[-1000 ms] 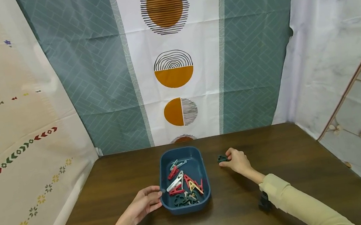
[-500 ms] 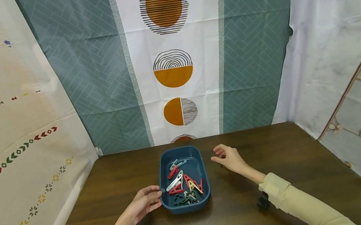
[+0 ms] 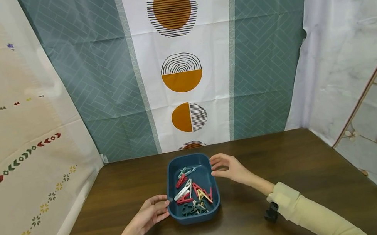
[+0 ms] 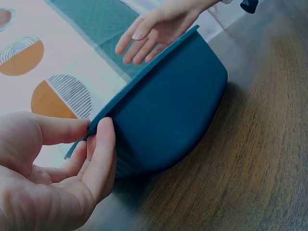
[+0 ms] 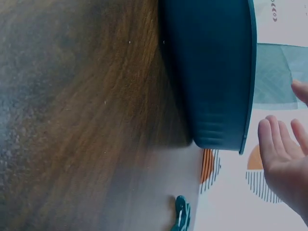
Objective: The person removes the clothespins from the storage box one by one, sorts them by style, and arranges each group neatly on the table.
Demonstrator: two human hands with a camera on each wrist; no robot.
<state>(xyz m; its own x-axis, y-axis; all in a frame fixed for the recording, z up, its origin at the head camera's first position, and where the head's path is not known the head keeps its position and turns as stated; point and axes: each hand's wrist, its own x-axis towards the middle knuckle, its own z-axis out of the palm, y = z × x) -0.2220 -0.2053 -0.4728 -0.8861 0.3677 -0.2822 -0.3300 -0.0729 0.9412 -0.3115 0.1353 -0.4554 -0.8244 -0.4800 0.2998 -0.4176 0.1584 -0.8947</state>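
A dark blue plastic bin (image 3: 202, 170) stands on the table, holding several clothespins: red ones (image 3: 184, 198), a white one (image 3: 183, 190), a yellow one (image 3: 202, 195), pale green ones (image 3: 185, 172) and dark green clips (image 3: 193, 208). My left hand (image 3: 152, 211) pinches the bin's left rim between thumb and fingers. At the right rim is my right hand (image 3: 227, 168), its fingers loosely extended and holding nothing. In the right wrist view a dark green clip (image 5: 182, 211) lies on the table beside the bin; the right hand hides it in the head view.
The brown wooden table (image 3: 284, 161) extends on both sides of the bin. Behind it hangs a grey-green and white patterned cloth (image 3: 263, 66). Printed cloths also hang at the left (image 3: 38, 150) and right (image 3: 349, 56).
My right hand has let go of the dark green clip, opened, and moved left to the bin's right rim. The left hand has stayed at the left rim.
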